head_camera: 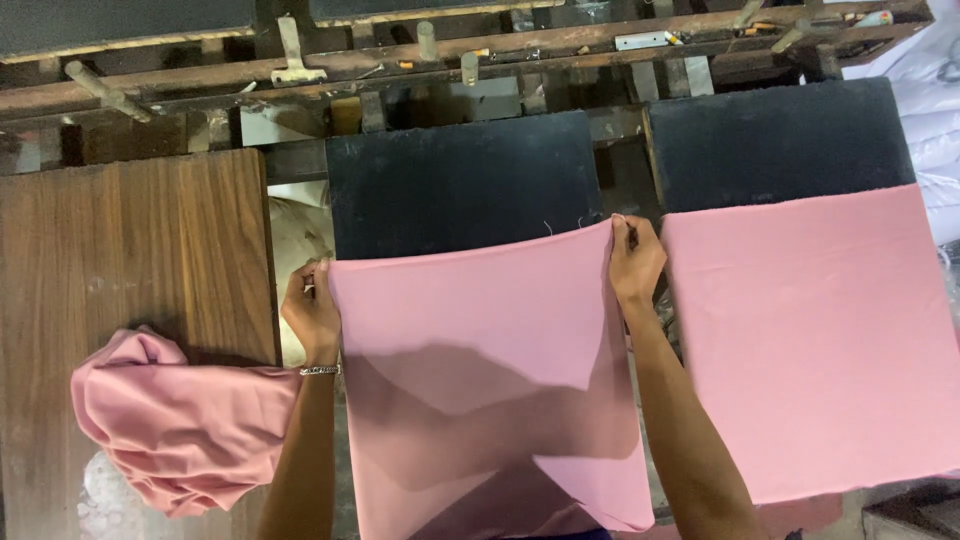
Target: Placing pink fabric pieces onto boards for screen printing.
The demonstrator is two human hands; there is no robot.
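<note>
Head view: the left hand (312, 312) and right hand (634, 262) each pinch a top corner of a pink cloth panel (480, 350), stretched over the middle dark pad (460, 180). A second pink panel (810, 330) already lies flat on the right-hand pad (780, 140). Good practice, judged from this: keep even tension, square the top edge, lower without wrinkles. A bundled pink cloth (180, 420) rests on the wooden table (130, 250).
</note>
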